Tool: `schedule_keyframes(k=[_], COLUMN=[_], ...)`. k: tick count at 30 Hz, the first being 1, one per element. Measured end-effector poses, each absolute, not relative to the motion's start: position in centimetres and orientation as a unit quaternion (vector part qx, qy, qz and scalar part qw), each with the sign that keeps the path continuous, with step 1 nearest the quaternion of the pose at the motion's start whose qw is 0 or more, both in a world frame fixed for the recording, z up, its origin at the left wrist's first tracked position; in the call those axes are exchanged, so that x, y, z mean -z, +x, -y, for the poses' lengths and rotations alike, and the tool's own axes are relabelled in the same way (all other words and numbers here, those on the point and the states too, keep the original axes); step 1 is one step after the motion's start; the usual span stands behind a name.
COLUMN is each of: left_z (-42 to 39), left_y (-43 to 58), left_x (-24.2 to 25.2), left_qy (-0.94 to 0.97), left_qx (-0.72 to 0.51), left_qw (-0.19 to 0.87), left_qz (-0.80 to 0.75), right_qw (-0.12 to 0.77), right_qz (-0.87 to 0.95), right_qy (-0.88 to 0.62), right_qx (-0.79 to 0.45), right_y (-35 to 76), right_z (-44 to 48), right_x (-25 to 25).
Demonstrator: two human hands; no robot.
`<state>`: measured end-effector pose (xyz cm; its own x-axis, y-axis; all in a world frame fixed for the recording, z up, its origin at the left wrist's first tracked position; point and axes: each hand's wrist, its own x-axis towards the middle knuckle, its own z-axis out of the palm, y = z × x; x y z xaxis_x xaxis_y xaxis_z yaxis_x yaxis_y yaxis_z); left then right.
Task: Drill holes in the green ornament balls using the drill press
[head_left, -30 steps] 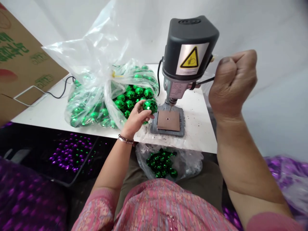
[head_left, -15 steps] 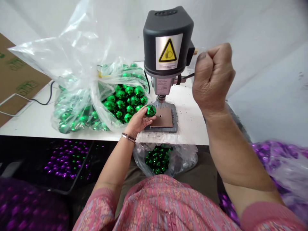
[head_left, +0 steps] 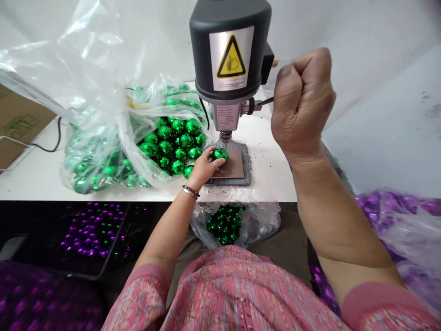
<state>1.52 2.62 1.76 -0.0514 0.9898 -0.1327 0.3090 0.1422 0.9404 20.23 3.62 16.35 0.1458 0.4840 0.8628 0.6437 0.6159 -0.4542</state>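
A shiny green faceted ball [head_left: 219, 154] is pinched between the thumb and fingers of my left hand [head_left: 204, 169]. It sits over the brown board [head_left: 234, 166] on the base of a small bench drill press [head_left: 230, 55], close to the thin drill bit [head_left: 226, 143]. My right hand [head_left: 303, 103] is in a fist around the press's feed lever [head_left: 266, 101], most of which the fingers hide. Left of the press, an open clear plastic bag [head_left: 129, 138] holds several more green balls [head_left: 177, 125].
Another plastic bag [head_left: 255, 220] with green balls rests at my lap. Purple balls in plastic [head_left: 389, 216] lie at the right, and purple and green ones [head_left: 93, 230] at lower left. A cardboard box [head_left: 22, 126] stands at far left. Dark shavings dot the white table [head_left: 265, 161].
My left hand has moved the green ball rightward onto the board, near the drill bit, with the thumb now across its front. My right hand stays on the lever. The view has shifted slightly.
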Motion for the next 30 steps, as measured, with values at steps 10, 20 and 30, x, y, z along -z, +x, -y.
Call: schedule_keyframes(k=[10,20,30], left_z=[-2.6,-2.9,-2.6], left_y=[2.1,2.4,2.6], left_x=[-2.1,-1.1,-1.4], left_qy=[0.678,0.668,0.662], left_qx=[-0.295,-0.295,-0.298], left_qw=[0.286,0.285,0.288], left_qz=[-0.61,-0.621,-0.624], right_qw=[0.628,0.593,0.571], right_qz=[0.65,0.672,0.668], right_qy=[-0.424,-0.438,-0.474], right_qx=[0.06,0.07,0.061], right_y=[20.3,20.9,21.3], right_z=[-3.6,-2.5,-1.3], right_x=[-16.3,-15.0,-11.6])
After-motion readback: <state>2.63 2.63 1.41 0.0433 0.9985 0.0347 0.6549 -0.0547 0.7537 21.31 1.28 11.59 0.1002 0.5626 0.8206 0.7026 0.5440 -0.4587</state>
